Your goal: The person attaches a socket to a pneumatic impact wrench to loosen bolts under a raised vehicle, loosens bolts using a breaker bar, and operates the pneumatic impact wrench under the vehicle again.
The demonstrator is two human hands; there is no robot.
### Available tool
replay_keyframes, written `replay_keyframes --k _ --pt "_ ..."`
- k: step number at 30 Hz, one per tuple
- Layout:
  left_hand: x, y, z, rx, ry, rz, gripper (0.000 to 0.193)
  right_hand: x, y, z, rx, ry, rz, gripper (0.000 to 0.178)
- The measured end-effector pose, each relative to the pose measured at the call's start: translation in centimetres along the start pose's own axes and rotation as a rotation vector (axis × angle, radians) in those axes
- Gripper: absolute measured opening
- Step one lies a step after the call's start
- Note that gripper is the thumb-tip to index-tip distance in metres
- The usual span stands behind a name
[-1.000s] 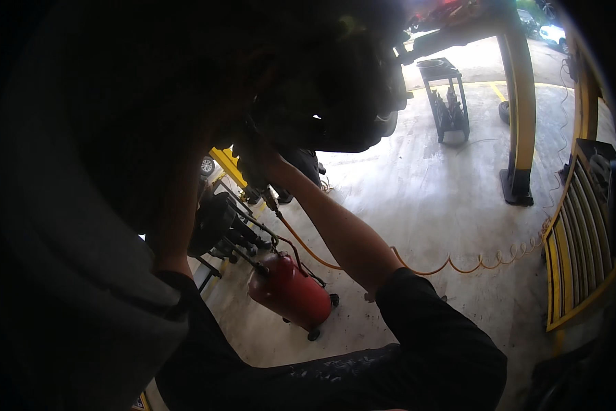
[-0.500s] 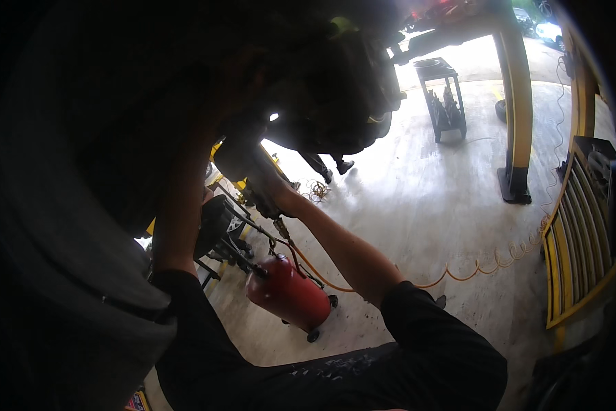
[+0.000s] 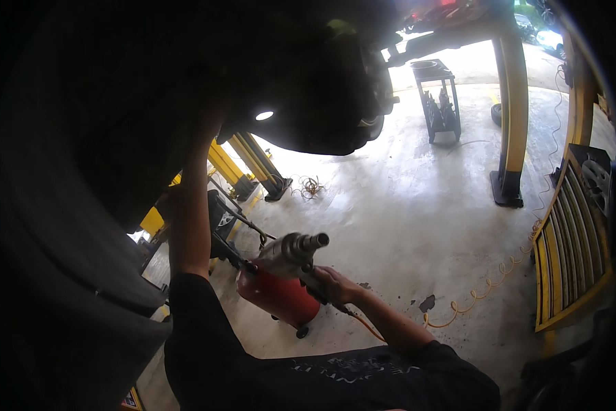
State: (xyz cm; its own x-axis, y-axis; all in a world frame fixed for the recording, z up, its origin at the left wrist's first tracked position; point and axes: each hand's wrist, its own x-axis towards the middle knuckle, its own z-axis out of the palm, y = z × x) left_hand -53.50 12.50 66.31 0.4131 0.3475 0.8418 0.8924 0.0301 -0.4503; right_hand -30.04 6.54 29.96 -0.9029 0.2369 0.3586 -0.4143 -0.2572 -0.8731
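Observation:
My right hand (image 3: 333, 285) is closed around the grip of an air impact wrench (image 3: 284, 255). A dark socket (image 3: 316, 240) sits on the wrench's nose, and an orange air hose (image 3: 366, 324) runs from the bottom of its handle. Upward into deep shadow under a raised vehicle (image 3: 308, 103) goes my left forearm (image 3: 190, 226). Darkness hides the left hand's fingers and whatever they touch. Behind the wrench stands a red wheeled tank (image 3: 280, 294), partly covered by it.
Yellow lift posts (image 3: 515, 116) stand at the right and beyond the tank. A black cart (image 3: 436, 103) is at the far side. A yellow-framed slatted rack (image 3: 573, 240) occupies the right edge. The coiled hose crosses the floor, and another hose bundle (image 3: 310, 187) lies farther off.
My right hand has drawn the impact wrench down from the vehicle's underside toward me, into the light. My left arm stays raised. The legs seen beyond the vehicle are no longer visible.

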Motion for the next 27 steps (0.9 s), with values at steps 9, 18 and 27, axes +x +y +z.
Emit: replay_keyframes --k 9,18,27 --pt "-21.0 13.2 -2.4 -0.123 -0.138 -0.270 0.028 -14.0 1.3 -0.1 -0.036 0.183 0.015 0.046" --pt "-34.7 36.4 0.5 -1.593 -0.758 -1.844 0.027 -22.3 -0.1 -5.8 -0.043 0.685 0.003 0.029" --pt "-20.8 50.2 15.3 -1.759 -0.873 -1.446 0.034 -32.4 -6.1 -15.5 0.336 0.932 -0.353 0.058"
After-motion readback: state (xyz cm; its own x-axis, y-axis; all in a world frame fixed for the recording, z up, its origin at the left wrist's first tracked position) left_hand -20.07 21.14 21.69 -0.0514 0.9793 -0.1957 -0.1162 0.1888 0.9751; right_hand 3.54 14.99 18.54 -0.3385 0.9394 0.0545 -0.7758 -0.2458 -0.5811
